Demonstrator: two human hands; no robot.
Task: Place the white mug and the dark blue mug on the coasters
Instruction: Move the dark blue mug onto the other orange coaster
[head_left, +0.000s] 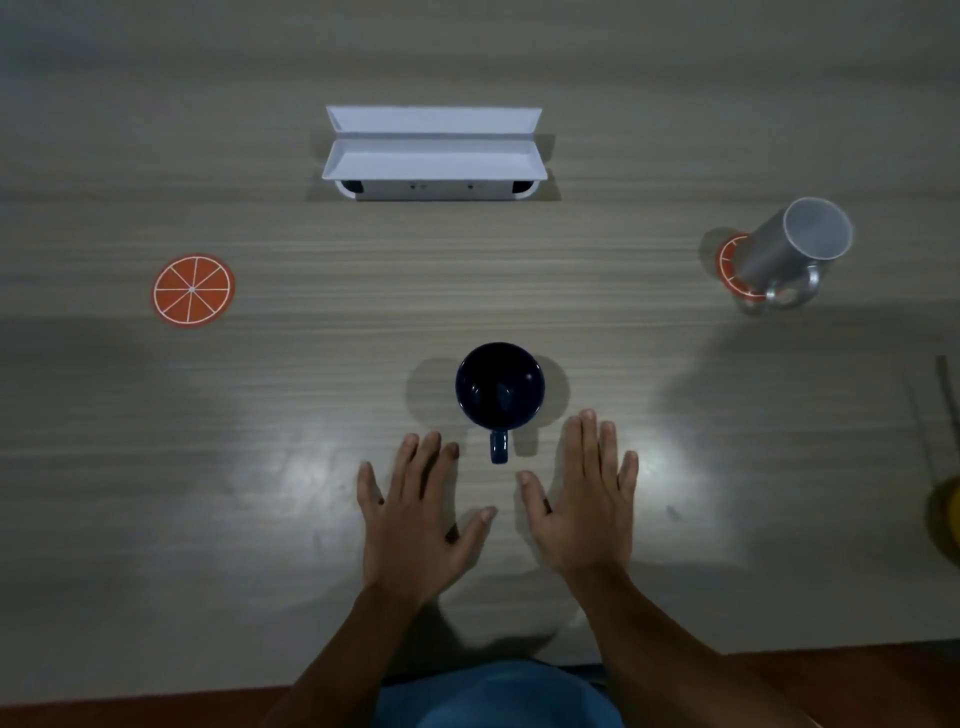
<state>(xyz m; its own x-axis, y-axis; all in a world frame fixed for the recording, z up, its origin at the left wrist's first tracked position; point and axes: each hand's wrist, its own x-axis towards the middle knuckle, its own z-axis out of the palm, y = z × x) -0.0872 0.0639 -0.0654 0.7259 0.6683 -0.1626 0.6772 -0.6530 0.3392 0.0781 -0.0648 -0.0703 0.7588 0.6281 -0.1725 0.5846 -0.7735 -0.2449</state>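
Blue mug (500, 385) upright on tabletop (260, 493), handle (499, 448) toward the body; left hand (415, 512) and right hand (584, 499) flank that handle, flat, spread, empty; probably rigid, glazed, slick, breakable; best taken by the handle.

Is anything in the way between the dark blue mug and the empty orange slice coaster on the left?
Nothing visible. The glossy dark blue mug stands in front of both flat, open hands, and only bare wooden table lies between it and the round orange-slice coaster. The white mug already occupies the other coaster, far right.
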